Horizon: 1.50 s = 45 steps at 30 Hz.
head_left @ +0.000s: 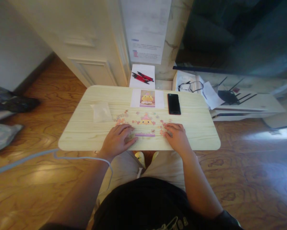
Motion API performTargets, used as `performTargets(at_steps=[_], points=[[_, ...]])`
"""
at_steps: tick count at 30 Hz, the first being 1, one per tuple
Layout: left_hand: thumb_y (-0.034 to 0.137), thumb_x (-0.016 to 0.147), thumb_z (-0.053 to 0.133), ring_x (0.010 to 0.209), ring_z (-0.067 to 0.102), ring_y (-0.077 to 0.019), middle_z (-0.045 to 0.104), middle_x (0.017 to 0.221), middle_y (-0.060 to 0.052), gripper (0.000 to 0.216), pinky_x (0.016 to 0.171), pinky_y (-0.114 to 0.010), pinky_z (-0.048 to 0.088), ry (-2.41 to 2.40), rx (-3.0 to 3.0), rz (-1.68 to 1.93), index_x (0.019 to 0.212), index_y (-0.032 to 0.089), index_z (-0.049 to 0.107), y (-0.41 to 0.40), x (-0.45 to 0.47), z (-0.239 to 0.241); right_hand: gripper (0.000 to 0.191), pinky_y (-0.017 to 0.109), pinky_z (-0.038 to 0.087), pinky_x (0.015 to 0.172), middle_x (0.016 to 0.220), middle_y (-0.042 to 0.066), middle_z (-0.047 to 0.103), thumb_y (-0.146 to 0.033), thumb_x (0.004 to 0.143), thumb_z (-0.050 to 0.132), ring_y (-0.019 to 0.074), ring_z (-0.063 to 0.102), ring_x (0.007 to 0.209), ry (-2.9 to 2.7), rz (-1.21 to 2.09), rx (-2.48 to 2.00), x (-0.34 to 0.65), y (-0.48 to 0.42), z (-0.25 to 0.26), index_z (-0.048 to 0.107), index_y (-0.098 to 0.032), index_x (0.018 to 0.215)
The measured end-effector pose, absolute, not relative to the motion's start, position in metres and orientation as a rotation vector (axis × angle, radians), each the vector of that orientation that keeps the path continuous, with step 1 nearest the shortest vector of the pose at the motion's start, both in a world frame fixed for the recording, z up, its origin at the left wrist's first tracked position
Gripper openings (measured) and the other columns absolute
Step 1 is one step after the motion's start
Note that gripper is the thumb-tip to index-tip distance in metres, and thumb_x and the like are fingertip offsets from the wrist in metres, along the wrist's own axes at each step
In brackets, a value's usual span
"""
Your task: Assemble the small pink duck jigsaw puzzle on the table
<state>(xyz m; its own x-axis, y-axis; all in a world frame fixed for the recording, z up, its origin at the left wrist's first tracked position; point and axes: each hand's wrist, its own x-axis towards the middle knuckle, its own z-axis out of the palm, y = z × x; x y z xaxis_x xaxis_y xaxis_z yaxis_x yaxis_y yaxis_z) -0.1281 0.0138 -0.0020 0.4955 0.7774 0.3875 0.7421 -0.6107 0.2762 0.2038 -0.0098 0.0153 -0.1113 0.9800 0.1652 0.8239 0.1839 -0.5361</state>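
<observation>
Small jigsaw puzzle pieces (121,121) lie loose on the pale wooden table (81,134). Between my hands is a partly joined puzzle (146,120) with a yellow cartoon face, and a purple strip of joined pieces (145,135) lies below it. My left hand (120,137) rests palm down left of the strip, fingers apart, thumb close to the strip's end. My right hand (177,135) lies on the table to the right, its fingers stretched out with the tips at several pink pieces (162,127). Anything under the fingertips is hidden.
A reference picture (147,98) on white paper lies at the table's back edge, beside a black phone (174,104). A clear plastic bag (102,112) lies at the left. Beyond the table are red pens (143,77) on paper and a router (228,96). A cable (81,157) crosses my left forearm.
</observation>
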Motion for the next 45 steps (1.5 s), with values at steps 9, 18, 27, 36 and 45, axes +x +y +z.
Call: performTargets(at_steps=[9,18,27,36,45], points=[[0.063,0.089,0.07,0.128,0.06,-0.0356,0.062,0.14,-0.013,0.063,0.108,-0.052,0.05,1.559,2.568,0.623,0.137,0.023,0.059,0.02,-0.157,-0.01,0.023,0.053,0.043,0.109,0.131,0.009,0.068,-0.024,0.091,0.068,0.0327,0.051,0.123,-1.931,0.435,-1.865,0.215,-0.005,0.016,0.079,-0.026,0.111],[0.052,0.096,0.067,0.122,0.063,-0.0284,0.069,0.131,-0.009,0.039,0.107,-0.046,0.049,1.283,2.666,0.707,0.124,0.025,0.066,0.02,-0.13,0.0,0.024,0.044,0.044,0.106,0.119,0.008,0.071,-0.023,0.099,0.058,0.0285,0.055,0.116,-2.002,0.32,-1.768,0.194,0.031,0.027,0.081,-0.024,0.108],[0.046,0.1,0.059,0.126,0.06,-0.0289,0.069,0.135,-0.009,0.043,0.108,-0.05,0.047,0.872,2.734,0.548,0.136,0.023,0.065,0.003,-0.072,0.0,0.019,0.046,0.044,0.104,0.117,0.009,0.07,-0.022,0.092,0.067,0.0295,0.055,0.114,-1.963,0.308,-1.865,0.182,0.031,0.019,0.08,-0.025,0.105],[0.045,0.099,0.06,0.12,0.061,-0.0287,0.07,0.127,-0.009,0.04,0.104,-0.049,0.047,0.94,2.665,0.608,0.132,0.024,0.067,0.005,-0.07,0.004,0.022,0.045,0.045,0.103,0.115,0.01,0.071,-0.027,0.098,0.06,0.0289,0.057,0.112,-1.885,0.283,-1.847,0.186,0.033,0.013,0.081,-0.023,0.107],[0.039,0.096,0.063,0.111,0.063,-0.0268,0.07,0.119,-0.01,0.029,0.095,-0.045,0.051,1.04,2.605,0.733,0.12,0.023,0.068,0.005,-0.073,-0.003,0.019,0.046,0.046,0.099,0.114,0.012,0.069,-0.035,0.093,0.067,0.0321,0.058,0.112,-1.869,0.314,-2.007,0.181,0.046,0.011,0.078,-0.023,0.103]])
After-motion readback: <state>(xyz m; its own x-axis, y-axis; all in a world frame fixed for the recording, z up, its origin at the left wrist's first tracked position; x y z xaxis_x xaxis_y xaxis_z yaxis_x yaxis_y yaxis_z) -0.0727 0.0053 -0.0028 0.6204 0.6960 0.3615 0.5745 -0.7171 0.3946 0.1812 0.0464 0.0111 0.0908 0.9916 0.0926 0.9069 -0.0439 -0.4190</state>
